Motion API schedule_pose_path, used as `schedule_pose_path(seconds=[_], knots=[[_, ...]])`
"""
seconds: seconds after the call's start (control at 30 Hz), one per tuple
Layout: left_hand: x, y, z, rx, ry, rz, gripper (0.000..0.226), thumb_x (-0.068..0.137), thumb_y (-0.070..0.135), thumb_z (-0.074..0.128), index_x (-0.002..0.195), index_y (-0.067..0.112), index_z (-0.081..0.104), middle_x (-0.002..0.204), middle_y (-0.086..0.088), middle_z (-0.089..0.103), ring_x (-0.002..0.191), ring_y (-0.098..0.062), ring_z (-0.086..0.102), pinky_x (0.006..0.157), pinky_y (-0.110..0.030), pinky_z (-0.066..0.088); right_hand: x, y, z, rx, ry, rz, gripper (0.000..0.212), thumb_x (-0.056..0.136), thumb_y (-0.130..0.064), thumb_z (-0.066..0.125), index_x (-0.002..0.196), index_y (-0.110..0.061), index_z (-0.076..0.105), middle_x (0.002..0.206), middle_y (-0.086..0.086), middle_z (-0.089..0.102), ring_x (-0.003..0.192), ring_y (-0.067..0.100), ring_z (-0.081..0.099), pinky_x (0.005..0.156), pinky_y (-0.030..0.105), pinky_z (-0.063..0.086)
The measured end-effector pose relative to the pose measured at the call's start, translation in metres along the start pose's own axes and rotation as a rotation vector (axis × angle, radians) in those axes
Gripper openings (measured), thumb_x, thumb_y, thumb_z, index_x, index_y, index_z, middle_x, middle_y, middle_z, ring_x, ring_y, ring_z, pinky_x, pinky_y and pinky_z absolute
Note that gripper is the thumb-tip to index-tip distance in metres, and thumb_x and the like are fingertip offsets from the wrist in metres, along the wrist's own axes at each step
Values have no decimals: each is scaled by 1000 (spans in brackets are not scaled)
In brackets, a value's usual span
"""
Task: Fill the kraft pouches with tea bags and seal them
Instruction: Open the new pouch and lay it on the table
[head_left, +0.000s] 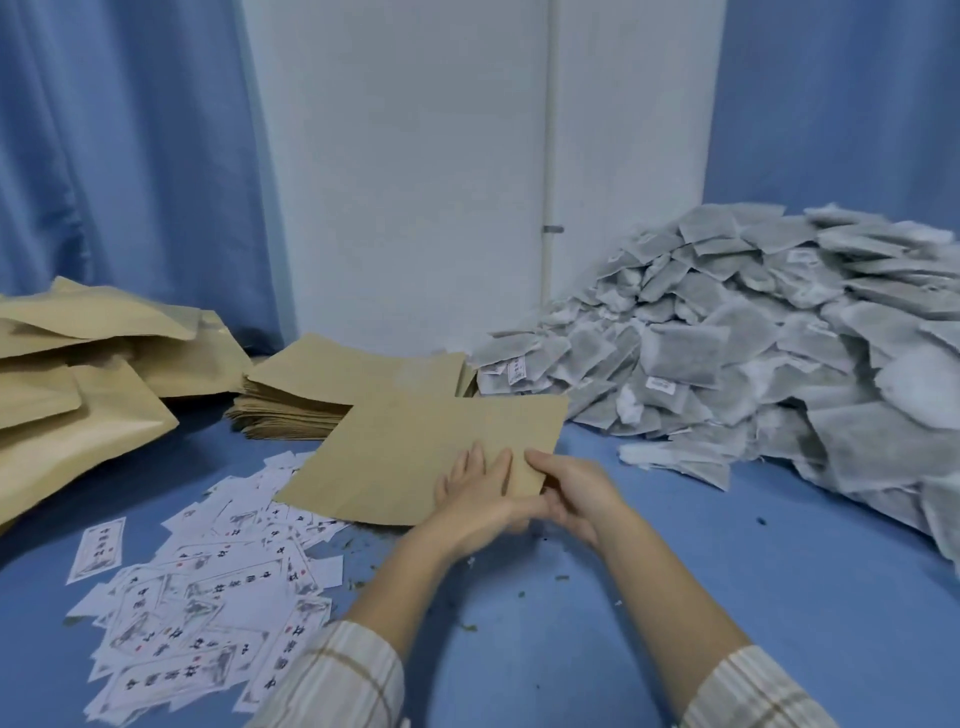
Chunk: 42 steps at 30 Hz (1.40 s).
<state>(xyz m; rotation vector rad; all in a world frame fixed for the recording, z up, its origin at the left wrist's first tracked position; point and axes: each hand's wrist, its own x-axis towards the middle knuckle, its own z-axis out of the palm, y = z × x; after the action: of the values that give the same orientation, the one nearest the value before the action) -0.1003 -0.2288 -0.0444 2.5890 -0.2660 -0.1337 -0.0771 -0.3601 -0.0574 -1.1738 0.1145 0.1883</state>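
Striped sleeves (337, 675) come in from the bottom edge, and both hands meet at the near right corner of a flat kraft pouch (415, 457) lying on the blue table (649, 597); the left hand (475, 499) lies over the corner with fingers fairly straight, pressing the paper down; the right hand (569, 488) curls its fingers at the pouch's edge, seemingly pinching or prising the mouth apart, though the overlap of the hands hides exactly what it has hold of; the pouch looks light, thin and stiff enough to keep its shape, the sort that creases if bent hard, so the open edge is the place to take it, a thumb inside and fingers outside; it appears flat and empty, nothing in it yet; behind it sits a neat stack of empty pouches (311, 395), and at far left a heap of fuller, puffed pouches (78, 374), likely already filled; to the right rises a big pile of tea bags (753, 338), soft, feather-light and a little fragile, best gathered loosely by the handful; printed paper labels (208, 597) lie scattered at near left, just beside the pouch.
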Motion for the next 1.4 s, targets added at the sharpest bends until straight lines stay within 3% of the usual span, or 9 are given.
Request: schedule_pose_path(seconds=[0.1, 0.27, 0.37, 0.47, 0.7, 0.83, 0.97, 1.23, 1.4], knots=[[12, 10, 10, 15, 118, 50, 72, 89, 62, 37, 150, 33, 13, 159, 0, -6, 146, -19, -5, 117, -43, 0, 1, 9, -8, 22, -44, -60, 20, 90, -16, 61, 100, 0, 67, 94, 16, 71, 81, 24, 69, 63, 31, 57], [27, 24, 27, 24, 265, 55, 47, 99, 39, 32, 141, 21, 37, 152, -2, 29, 139, -20, 27, 108, -38, 22, 3, 20, -18, 162, 53, -55, 17, 93, -14, 54, 94, -2, 65, 81, 11, 73, 69, 18, 71, 56, 26, 55], [28, 27, 41, 41, 295, 37, 34, 98, 31, 32, 121, 12, 48, 132, -6, 50, 125, -26, 44, 99, -39, 37, 7, 25, -23, 228, 115, -36, 9, 87, -5, 58, 83, -1, 65, 71, 11, 72, 59, 17, 69, 48, 23, 52], [25, 24, 51, 41, 388, 24, 19, 96, 30, 33, 92, 16, 44, 107, -5, 59, 102, -27, 55, 83, -39, 44, 7, 25, -23, 225, 143, 5, 9, 83, 1, 62, 75, 3, 65, 62, 12, 70, 51, 17, 67, 42, 21, 49], [23, 23, 50, -10, 335, 0, 29, 91, 42, 36, 90, 19, 54, 93, -2, 66, 86, -25, 60, 68, -32, 44, 10, 26, -21, 215, 220, 20, 8, 74, 4, 72, 68, 5, 66, 63, 14, 69, 52, 20, 67, 45, 26, 53], [22, 21, 49, -129, 360, -29, 26, 87, 40, 47, 94, 19, 60, 95, -4, 67, 89, -26, 60, 76, -36, 50, 6, 24, -22, 246, 217, -4, 8, 75, 3, 72, 70, 4, 66, 64, 13, 70, 54, 18, 69, 45, 25, 53], [23, 16, 49, -395, 396, -54, 40, 74, 40, 67, 111, 24, 67, 111, 3, 68, 105, -16, 61, 89, -33, 49, 2, 23, -27, 266, 204, -2, 9, 76, -1, 73, 78, 3, 65, 68, 11, 72, 58, 16, 70, 49, 24, 55], [24, 8, 55, -626, 426, -18, 28, 68, 39, 73, 94, 30, 73, 90, 15, 71, 89, 0, 63, 73, -17, 47, 4, 24, -27, 268, 161, 8, 14, 75, -5, 75, 83, 4, 66, 75, 13, 73, 66, 17, 71, 54, 24, 57], [25, 9, 54, -934, 433, -33, 18, 65, 26, 77, 83, 28, 75, 81, 13, 72, 81, 1, 65, 67, -11, 44, 7, 30, -18, 483, 18, 10, 14, 77, -9, 71, 84, 2, 67, 81, 14, 73, 74, 19, 72, 63, 26, 58]])
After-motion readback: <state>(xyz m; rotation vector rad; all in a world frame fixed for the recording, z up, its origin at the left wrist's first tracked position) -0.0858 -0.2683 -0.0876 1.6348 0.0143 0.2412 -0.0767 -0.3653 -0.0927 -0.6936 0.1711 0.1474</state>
